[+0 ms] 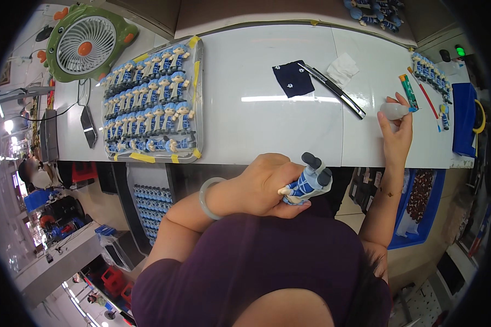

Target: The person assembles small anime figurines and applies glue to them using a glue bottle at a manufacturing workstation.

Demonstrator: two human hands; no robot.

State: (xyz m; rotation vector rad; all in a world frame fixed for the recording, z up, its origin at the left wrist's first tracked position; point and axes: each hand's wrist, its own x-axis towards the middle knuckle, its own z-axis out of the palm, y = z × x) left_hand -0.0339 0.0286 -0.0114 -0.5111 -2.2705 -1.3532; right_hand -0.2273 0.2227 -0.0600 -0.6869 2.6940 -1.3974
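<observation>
Close to my chest, my left hand (268, 182) is wrapped round a small figurine (310, 184) in blue and white, tipped so that its dark feet point up and away from me. Over the right part of the white table, my right hand (396, 133) grips a small whitish squeeze bottle (391, 111) with a blue tip. The bottle lies sideways between thumb and fingers, its tip toward the right. Just beyond that hand is a green tube (408, 90). A thin red stick (424, 94) and a single figurine (444, 117) lie to its right.
A tray (199, 82) with yellow tape holds rows of similar figurines at left, beside a green fan (87, 46). Mid-table are a dark cloth (293, 79), a black-and-silver cutter knife (335, 92) and a white tissue (342, 69). A blue bin (463, 122) stands far right.
</observation>
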